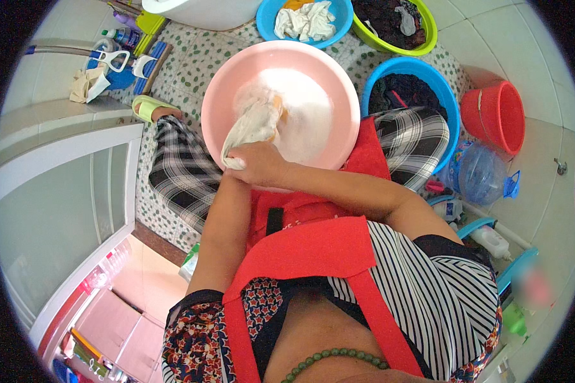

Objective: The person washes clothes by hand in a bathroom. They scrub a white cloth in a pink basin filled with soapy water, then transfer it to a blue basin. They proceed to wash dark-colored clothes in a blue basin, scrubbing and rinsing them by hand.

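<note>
A pink plastic basin [211,100] with sudsy, whitish water stands between the knees. Over its near left rim my right hand [263,163] is closed around one end of a wet white cloth [254,122]. The cloth hangs down into the suds, beside a yellow-orange piece of fabric [279,107]. My left hand [235,176] meets the right one at the bunched end of the cloth; only its wrist area shows, and its fingers are hidden.
Beyond stand a blue basin [263,31] with white cloth and a green basin [431,36] with dark clothes. To the right are a blue tub [453,103], a red bucket [469,112] and a large clear bottle [481,172]. A glass-panelled door [62,191] stands left.
</note>
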Motion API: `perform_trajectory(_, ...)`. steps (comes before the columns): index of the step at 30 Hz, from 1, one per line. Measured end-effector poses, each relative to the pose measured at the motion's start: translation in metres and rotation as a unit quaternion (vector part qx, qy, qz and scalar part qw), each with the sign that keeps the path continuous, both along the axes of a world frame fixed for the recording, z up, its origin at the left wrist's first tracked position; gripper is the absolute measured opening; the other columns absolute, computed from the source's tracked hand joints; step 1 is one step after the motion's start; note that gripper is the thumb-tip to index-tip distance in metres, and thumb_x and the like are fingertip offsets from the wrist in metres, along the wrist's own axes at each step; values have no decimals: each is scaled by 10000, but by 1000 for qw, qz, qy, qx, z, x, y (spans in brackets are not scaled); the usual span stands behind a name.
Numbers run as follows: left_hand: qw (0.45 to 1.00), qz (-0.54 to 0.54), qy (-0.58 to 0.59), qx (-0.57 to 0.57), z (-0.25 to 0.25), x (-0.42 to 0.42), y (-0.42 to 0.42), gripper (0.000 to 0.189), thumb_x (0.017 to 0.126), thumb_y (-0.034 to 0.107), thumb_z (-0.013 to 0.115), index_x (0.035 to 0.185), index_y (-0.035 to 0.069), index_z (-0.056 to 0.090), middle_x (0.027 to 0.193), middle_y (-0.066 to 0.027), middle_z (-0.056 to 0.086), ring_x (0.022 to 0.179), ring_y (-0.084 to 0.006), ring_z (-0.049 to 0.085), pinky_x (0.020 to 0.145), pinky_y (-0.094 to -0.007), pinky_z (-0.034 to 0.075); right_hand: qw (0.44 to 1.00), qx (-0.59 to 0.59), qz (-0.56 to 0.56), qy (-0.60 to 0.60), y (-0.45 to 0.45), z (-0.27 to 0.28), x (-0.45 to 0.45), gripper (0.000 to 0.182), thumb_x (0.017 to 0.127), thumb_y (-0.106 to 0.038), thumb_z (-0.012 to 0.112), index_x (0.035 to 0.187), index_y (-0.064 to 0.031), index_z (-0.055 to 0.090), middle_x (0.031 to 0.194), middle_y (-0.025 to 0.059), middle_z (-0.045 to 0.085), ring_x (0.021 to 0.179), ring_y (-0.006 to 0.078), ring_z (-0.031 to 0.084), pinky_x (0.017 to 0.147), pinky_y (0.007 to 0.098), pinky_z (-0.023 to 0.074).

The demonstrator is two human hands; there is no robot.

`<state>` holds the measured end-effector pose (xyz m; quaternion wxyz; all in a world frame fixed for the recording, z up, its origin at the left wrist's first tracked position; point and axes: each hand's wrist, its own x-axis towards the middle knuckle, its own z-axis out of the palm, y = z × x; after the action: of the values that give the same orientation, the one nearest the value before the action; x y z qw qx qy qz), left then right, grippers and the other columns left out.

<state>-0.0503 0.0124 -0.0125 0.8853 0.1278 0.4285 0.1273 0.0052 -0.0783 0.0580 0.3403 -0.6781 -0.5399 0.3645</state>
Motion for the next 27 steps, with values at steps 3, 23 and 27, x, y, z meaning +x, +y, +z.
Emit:
perform_trajectory(3, 993, 17, 43, 112, -7, 16, -14, 636, 862, 502, 506, 1312, 65, 395, 1257, -110, 484, 1144, -282, 469, 938, -498, 383, 988, 57, -103, -101, 7, -46, 14, 399, 729, -370, 625, 980, -60, 633, 954, 164, 645, 878, 324, 619, 781, 411, 481)
perform_trajectory(23, 996, -54, 39, 58, -42, 11, 3, 613, 874, 482, 498, 1326, 95, 351, 1363, -136, 335, 1214, -318, 394, 953, -513, 372, 975, -100, -117, -160, -33, -201, 125, 452, 790, -133, 582, 1233, -185, 507, 1142, 170, 554, 1073, 314, 529, 930, 404, 408)
perform_trajectory(27, 998, -47, 21, -36, -84, -10, 15, 720, 839, 476, 552, 1387, 124, 244, 1430, -111, 230, 1298, -359, 235, 983, -636, 183, 952, -129, -251, -120, -16, -158, 129, 434, 763, -68, 568, 1178, -196, 558, 1162, 137, 555, 1103, 284, 524, 941, 401, 413)
